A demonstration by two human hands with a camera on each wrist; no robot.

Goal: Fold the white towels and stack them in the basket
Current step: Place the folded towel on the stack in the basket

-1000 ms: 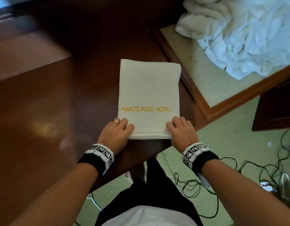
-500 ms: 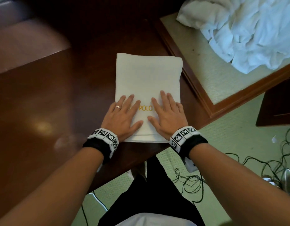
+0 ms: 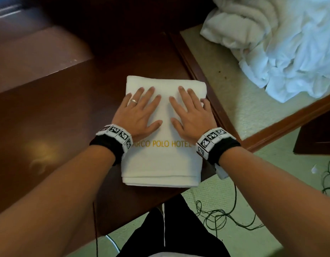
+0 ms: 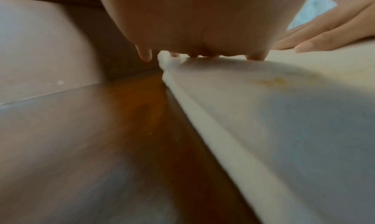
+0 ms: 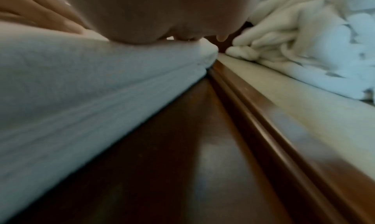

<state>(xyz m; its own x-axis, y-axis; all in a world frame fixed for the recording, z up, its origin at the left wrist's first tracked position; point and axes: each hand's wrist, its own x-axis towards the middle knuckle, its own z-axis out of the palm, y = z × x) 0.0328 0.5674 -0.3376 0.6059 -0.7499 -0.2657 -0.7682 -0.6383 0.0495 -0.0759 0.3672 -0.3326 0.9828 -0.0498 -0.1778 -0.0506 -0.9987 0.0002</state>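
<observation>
white folded towel (image 3: pixel 161 160) under both flat hands; gold lettering legible only from head.

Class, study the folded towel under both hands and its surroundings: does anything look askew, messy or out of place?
The folded towel lies neat and square on the wooden table, flattened by the left hand and right hand. What stands out is the crumpled heap of white linen at upper right, and loose dark cables tangled on the floor.

Matt terry-cloth towel (image 3: pixel 160 164) on glossy dark wooden table (image 3: pixel 58 127).
</observation>
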